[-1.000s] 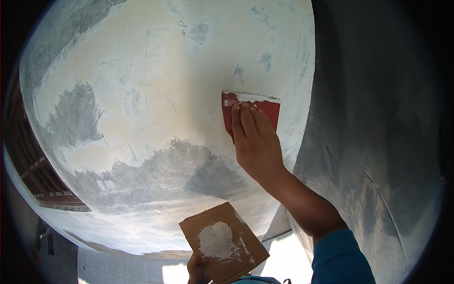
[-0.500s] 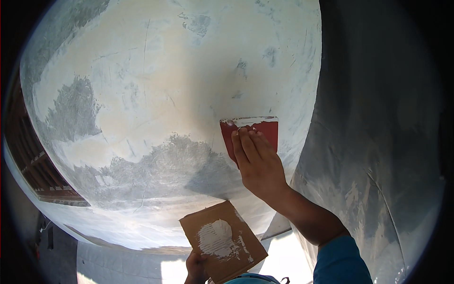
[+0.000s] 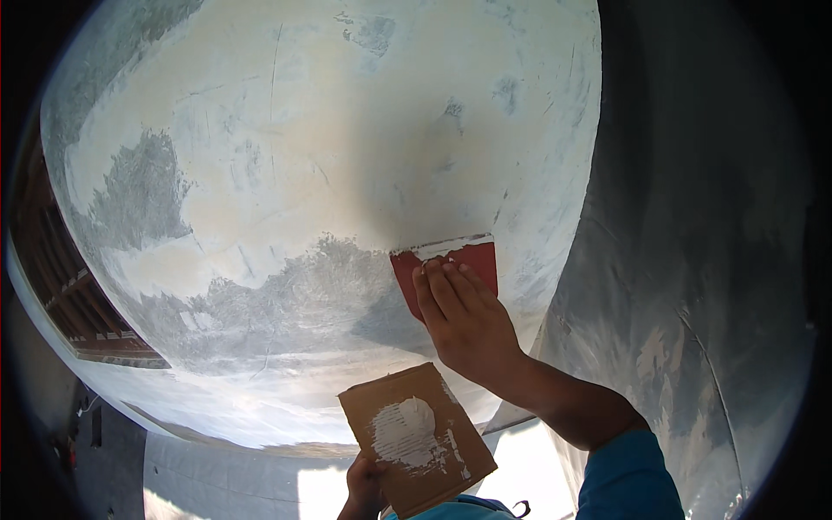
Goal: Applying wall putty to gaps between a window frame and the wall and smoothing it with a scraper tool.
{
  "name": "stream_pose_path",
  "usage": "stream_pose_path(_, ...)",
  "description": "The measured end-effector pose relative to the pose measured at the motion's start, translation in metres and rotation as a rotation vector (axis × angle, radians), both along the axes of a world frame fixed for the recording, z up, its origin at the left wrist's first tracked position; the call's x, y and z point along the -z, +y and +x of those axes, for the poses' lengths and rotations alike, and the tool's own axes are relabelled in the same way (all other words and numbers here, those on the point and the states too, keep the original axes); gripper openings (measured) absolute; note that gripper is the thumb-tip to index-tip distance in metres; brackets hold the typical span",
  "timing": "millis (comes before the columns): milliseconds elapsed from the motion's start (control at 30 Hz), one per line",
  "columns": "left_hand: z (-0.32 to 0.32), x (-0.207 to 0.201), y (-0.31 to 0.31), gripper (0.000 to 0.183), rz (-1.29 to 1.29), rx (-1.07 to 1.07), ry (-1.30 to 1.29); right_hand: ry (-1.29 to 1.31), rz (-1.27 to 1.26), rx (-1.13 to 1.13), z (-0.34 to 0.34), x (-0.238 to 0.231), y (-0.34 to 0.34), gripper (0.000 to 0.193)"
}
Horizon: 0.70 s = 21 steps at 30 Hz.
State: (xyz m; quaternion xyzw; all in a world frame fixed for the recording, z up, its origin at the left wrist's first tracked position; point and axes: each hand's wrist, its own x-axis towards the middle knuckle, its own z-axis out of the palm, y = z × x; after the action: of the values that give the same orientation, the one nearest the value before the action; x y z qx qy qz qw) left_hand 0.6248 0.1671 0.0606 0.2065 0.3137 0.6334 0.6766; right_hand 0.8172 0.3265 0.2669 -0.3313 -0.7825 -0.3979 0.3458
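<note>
My right hand [image 3: 468, 316] presses a red putty spreader [image 3: 481, 260] against the wall [image 3: 303, 165], fingers laid over its face. White paste coats the spreader's upper edge. The wall carries pale filler over most of its face, with bare grey patches at the left and below. Lower down, my left hand [image 3: 366, 485] grips the left edge of a brown cardboard piece [image 3: 368, 412]. A mound of white putty [image 3: 407, 429] sits on the cardboard, with smears to its right. The left thumb shows; its other fingers are mostly hidden beneath the cardboard.
A brown barred window [image 3: 78, 299] is set in the wall at the far left. To the right, past the wall's edge, stands a darker grey surface [image 3: 667, 260] with a long crack. Bright sunlight falls on the ground below.
The spreader in my right hand has moved down and slightly left along the wall, tilting a little. My left hand and the cardboard have shifted slightly right in the picture.
</note>
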Motion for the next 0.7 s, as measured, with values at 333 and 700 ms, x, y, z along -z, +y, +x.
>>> stream_pose_path(333,-0.001,0.009,0.0,0.058,-0.024,0.02,0.004,0.072,0.299,0.167,0.013,-0.091,0.041,0.046)
stream_pose_path(700,-0.005,0.006,0.0,0.063,-0.035,-0.031,-0.006,0.139,0.21,-0.156,0.018,-0.085,-0.005,0.039)
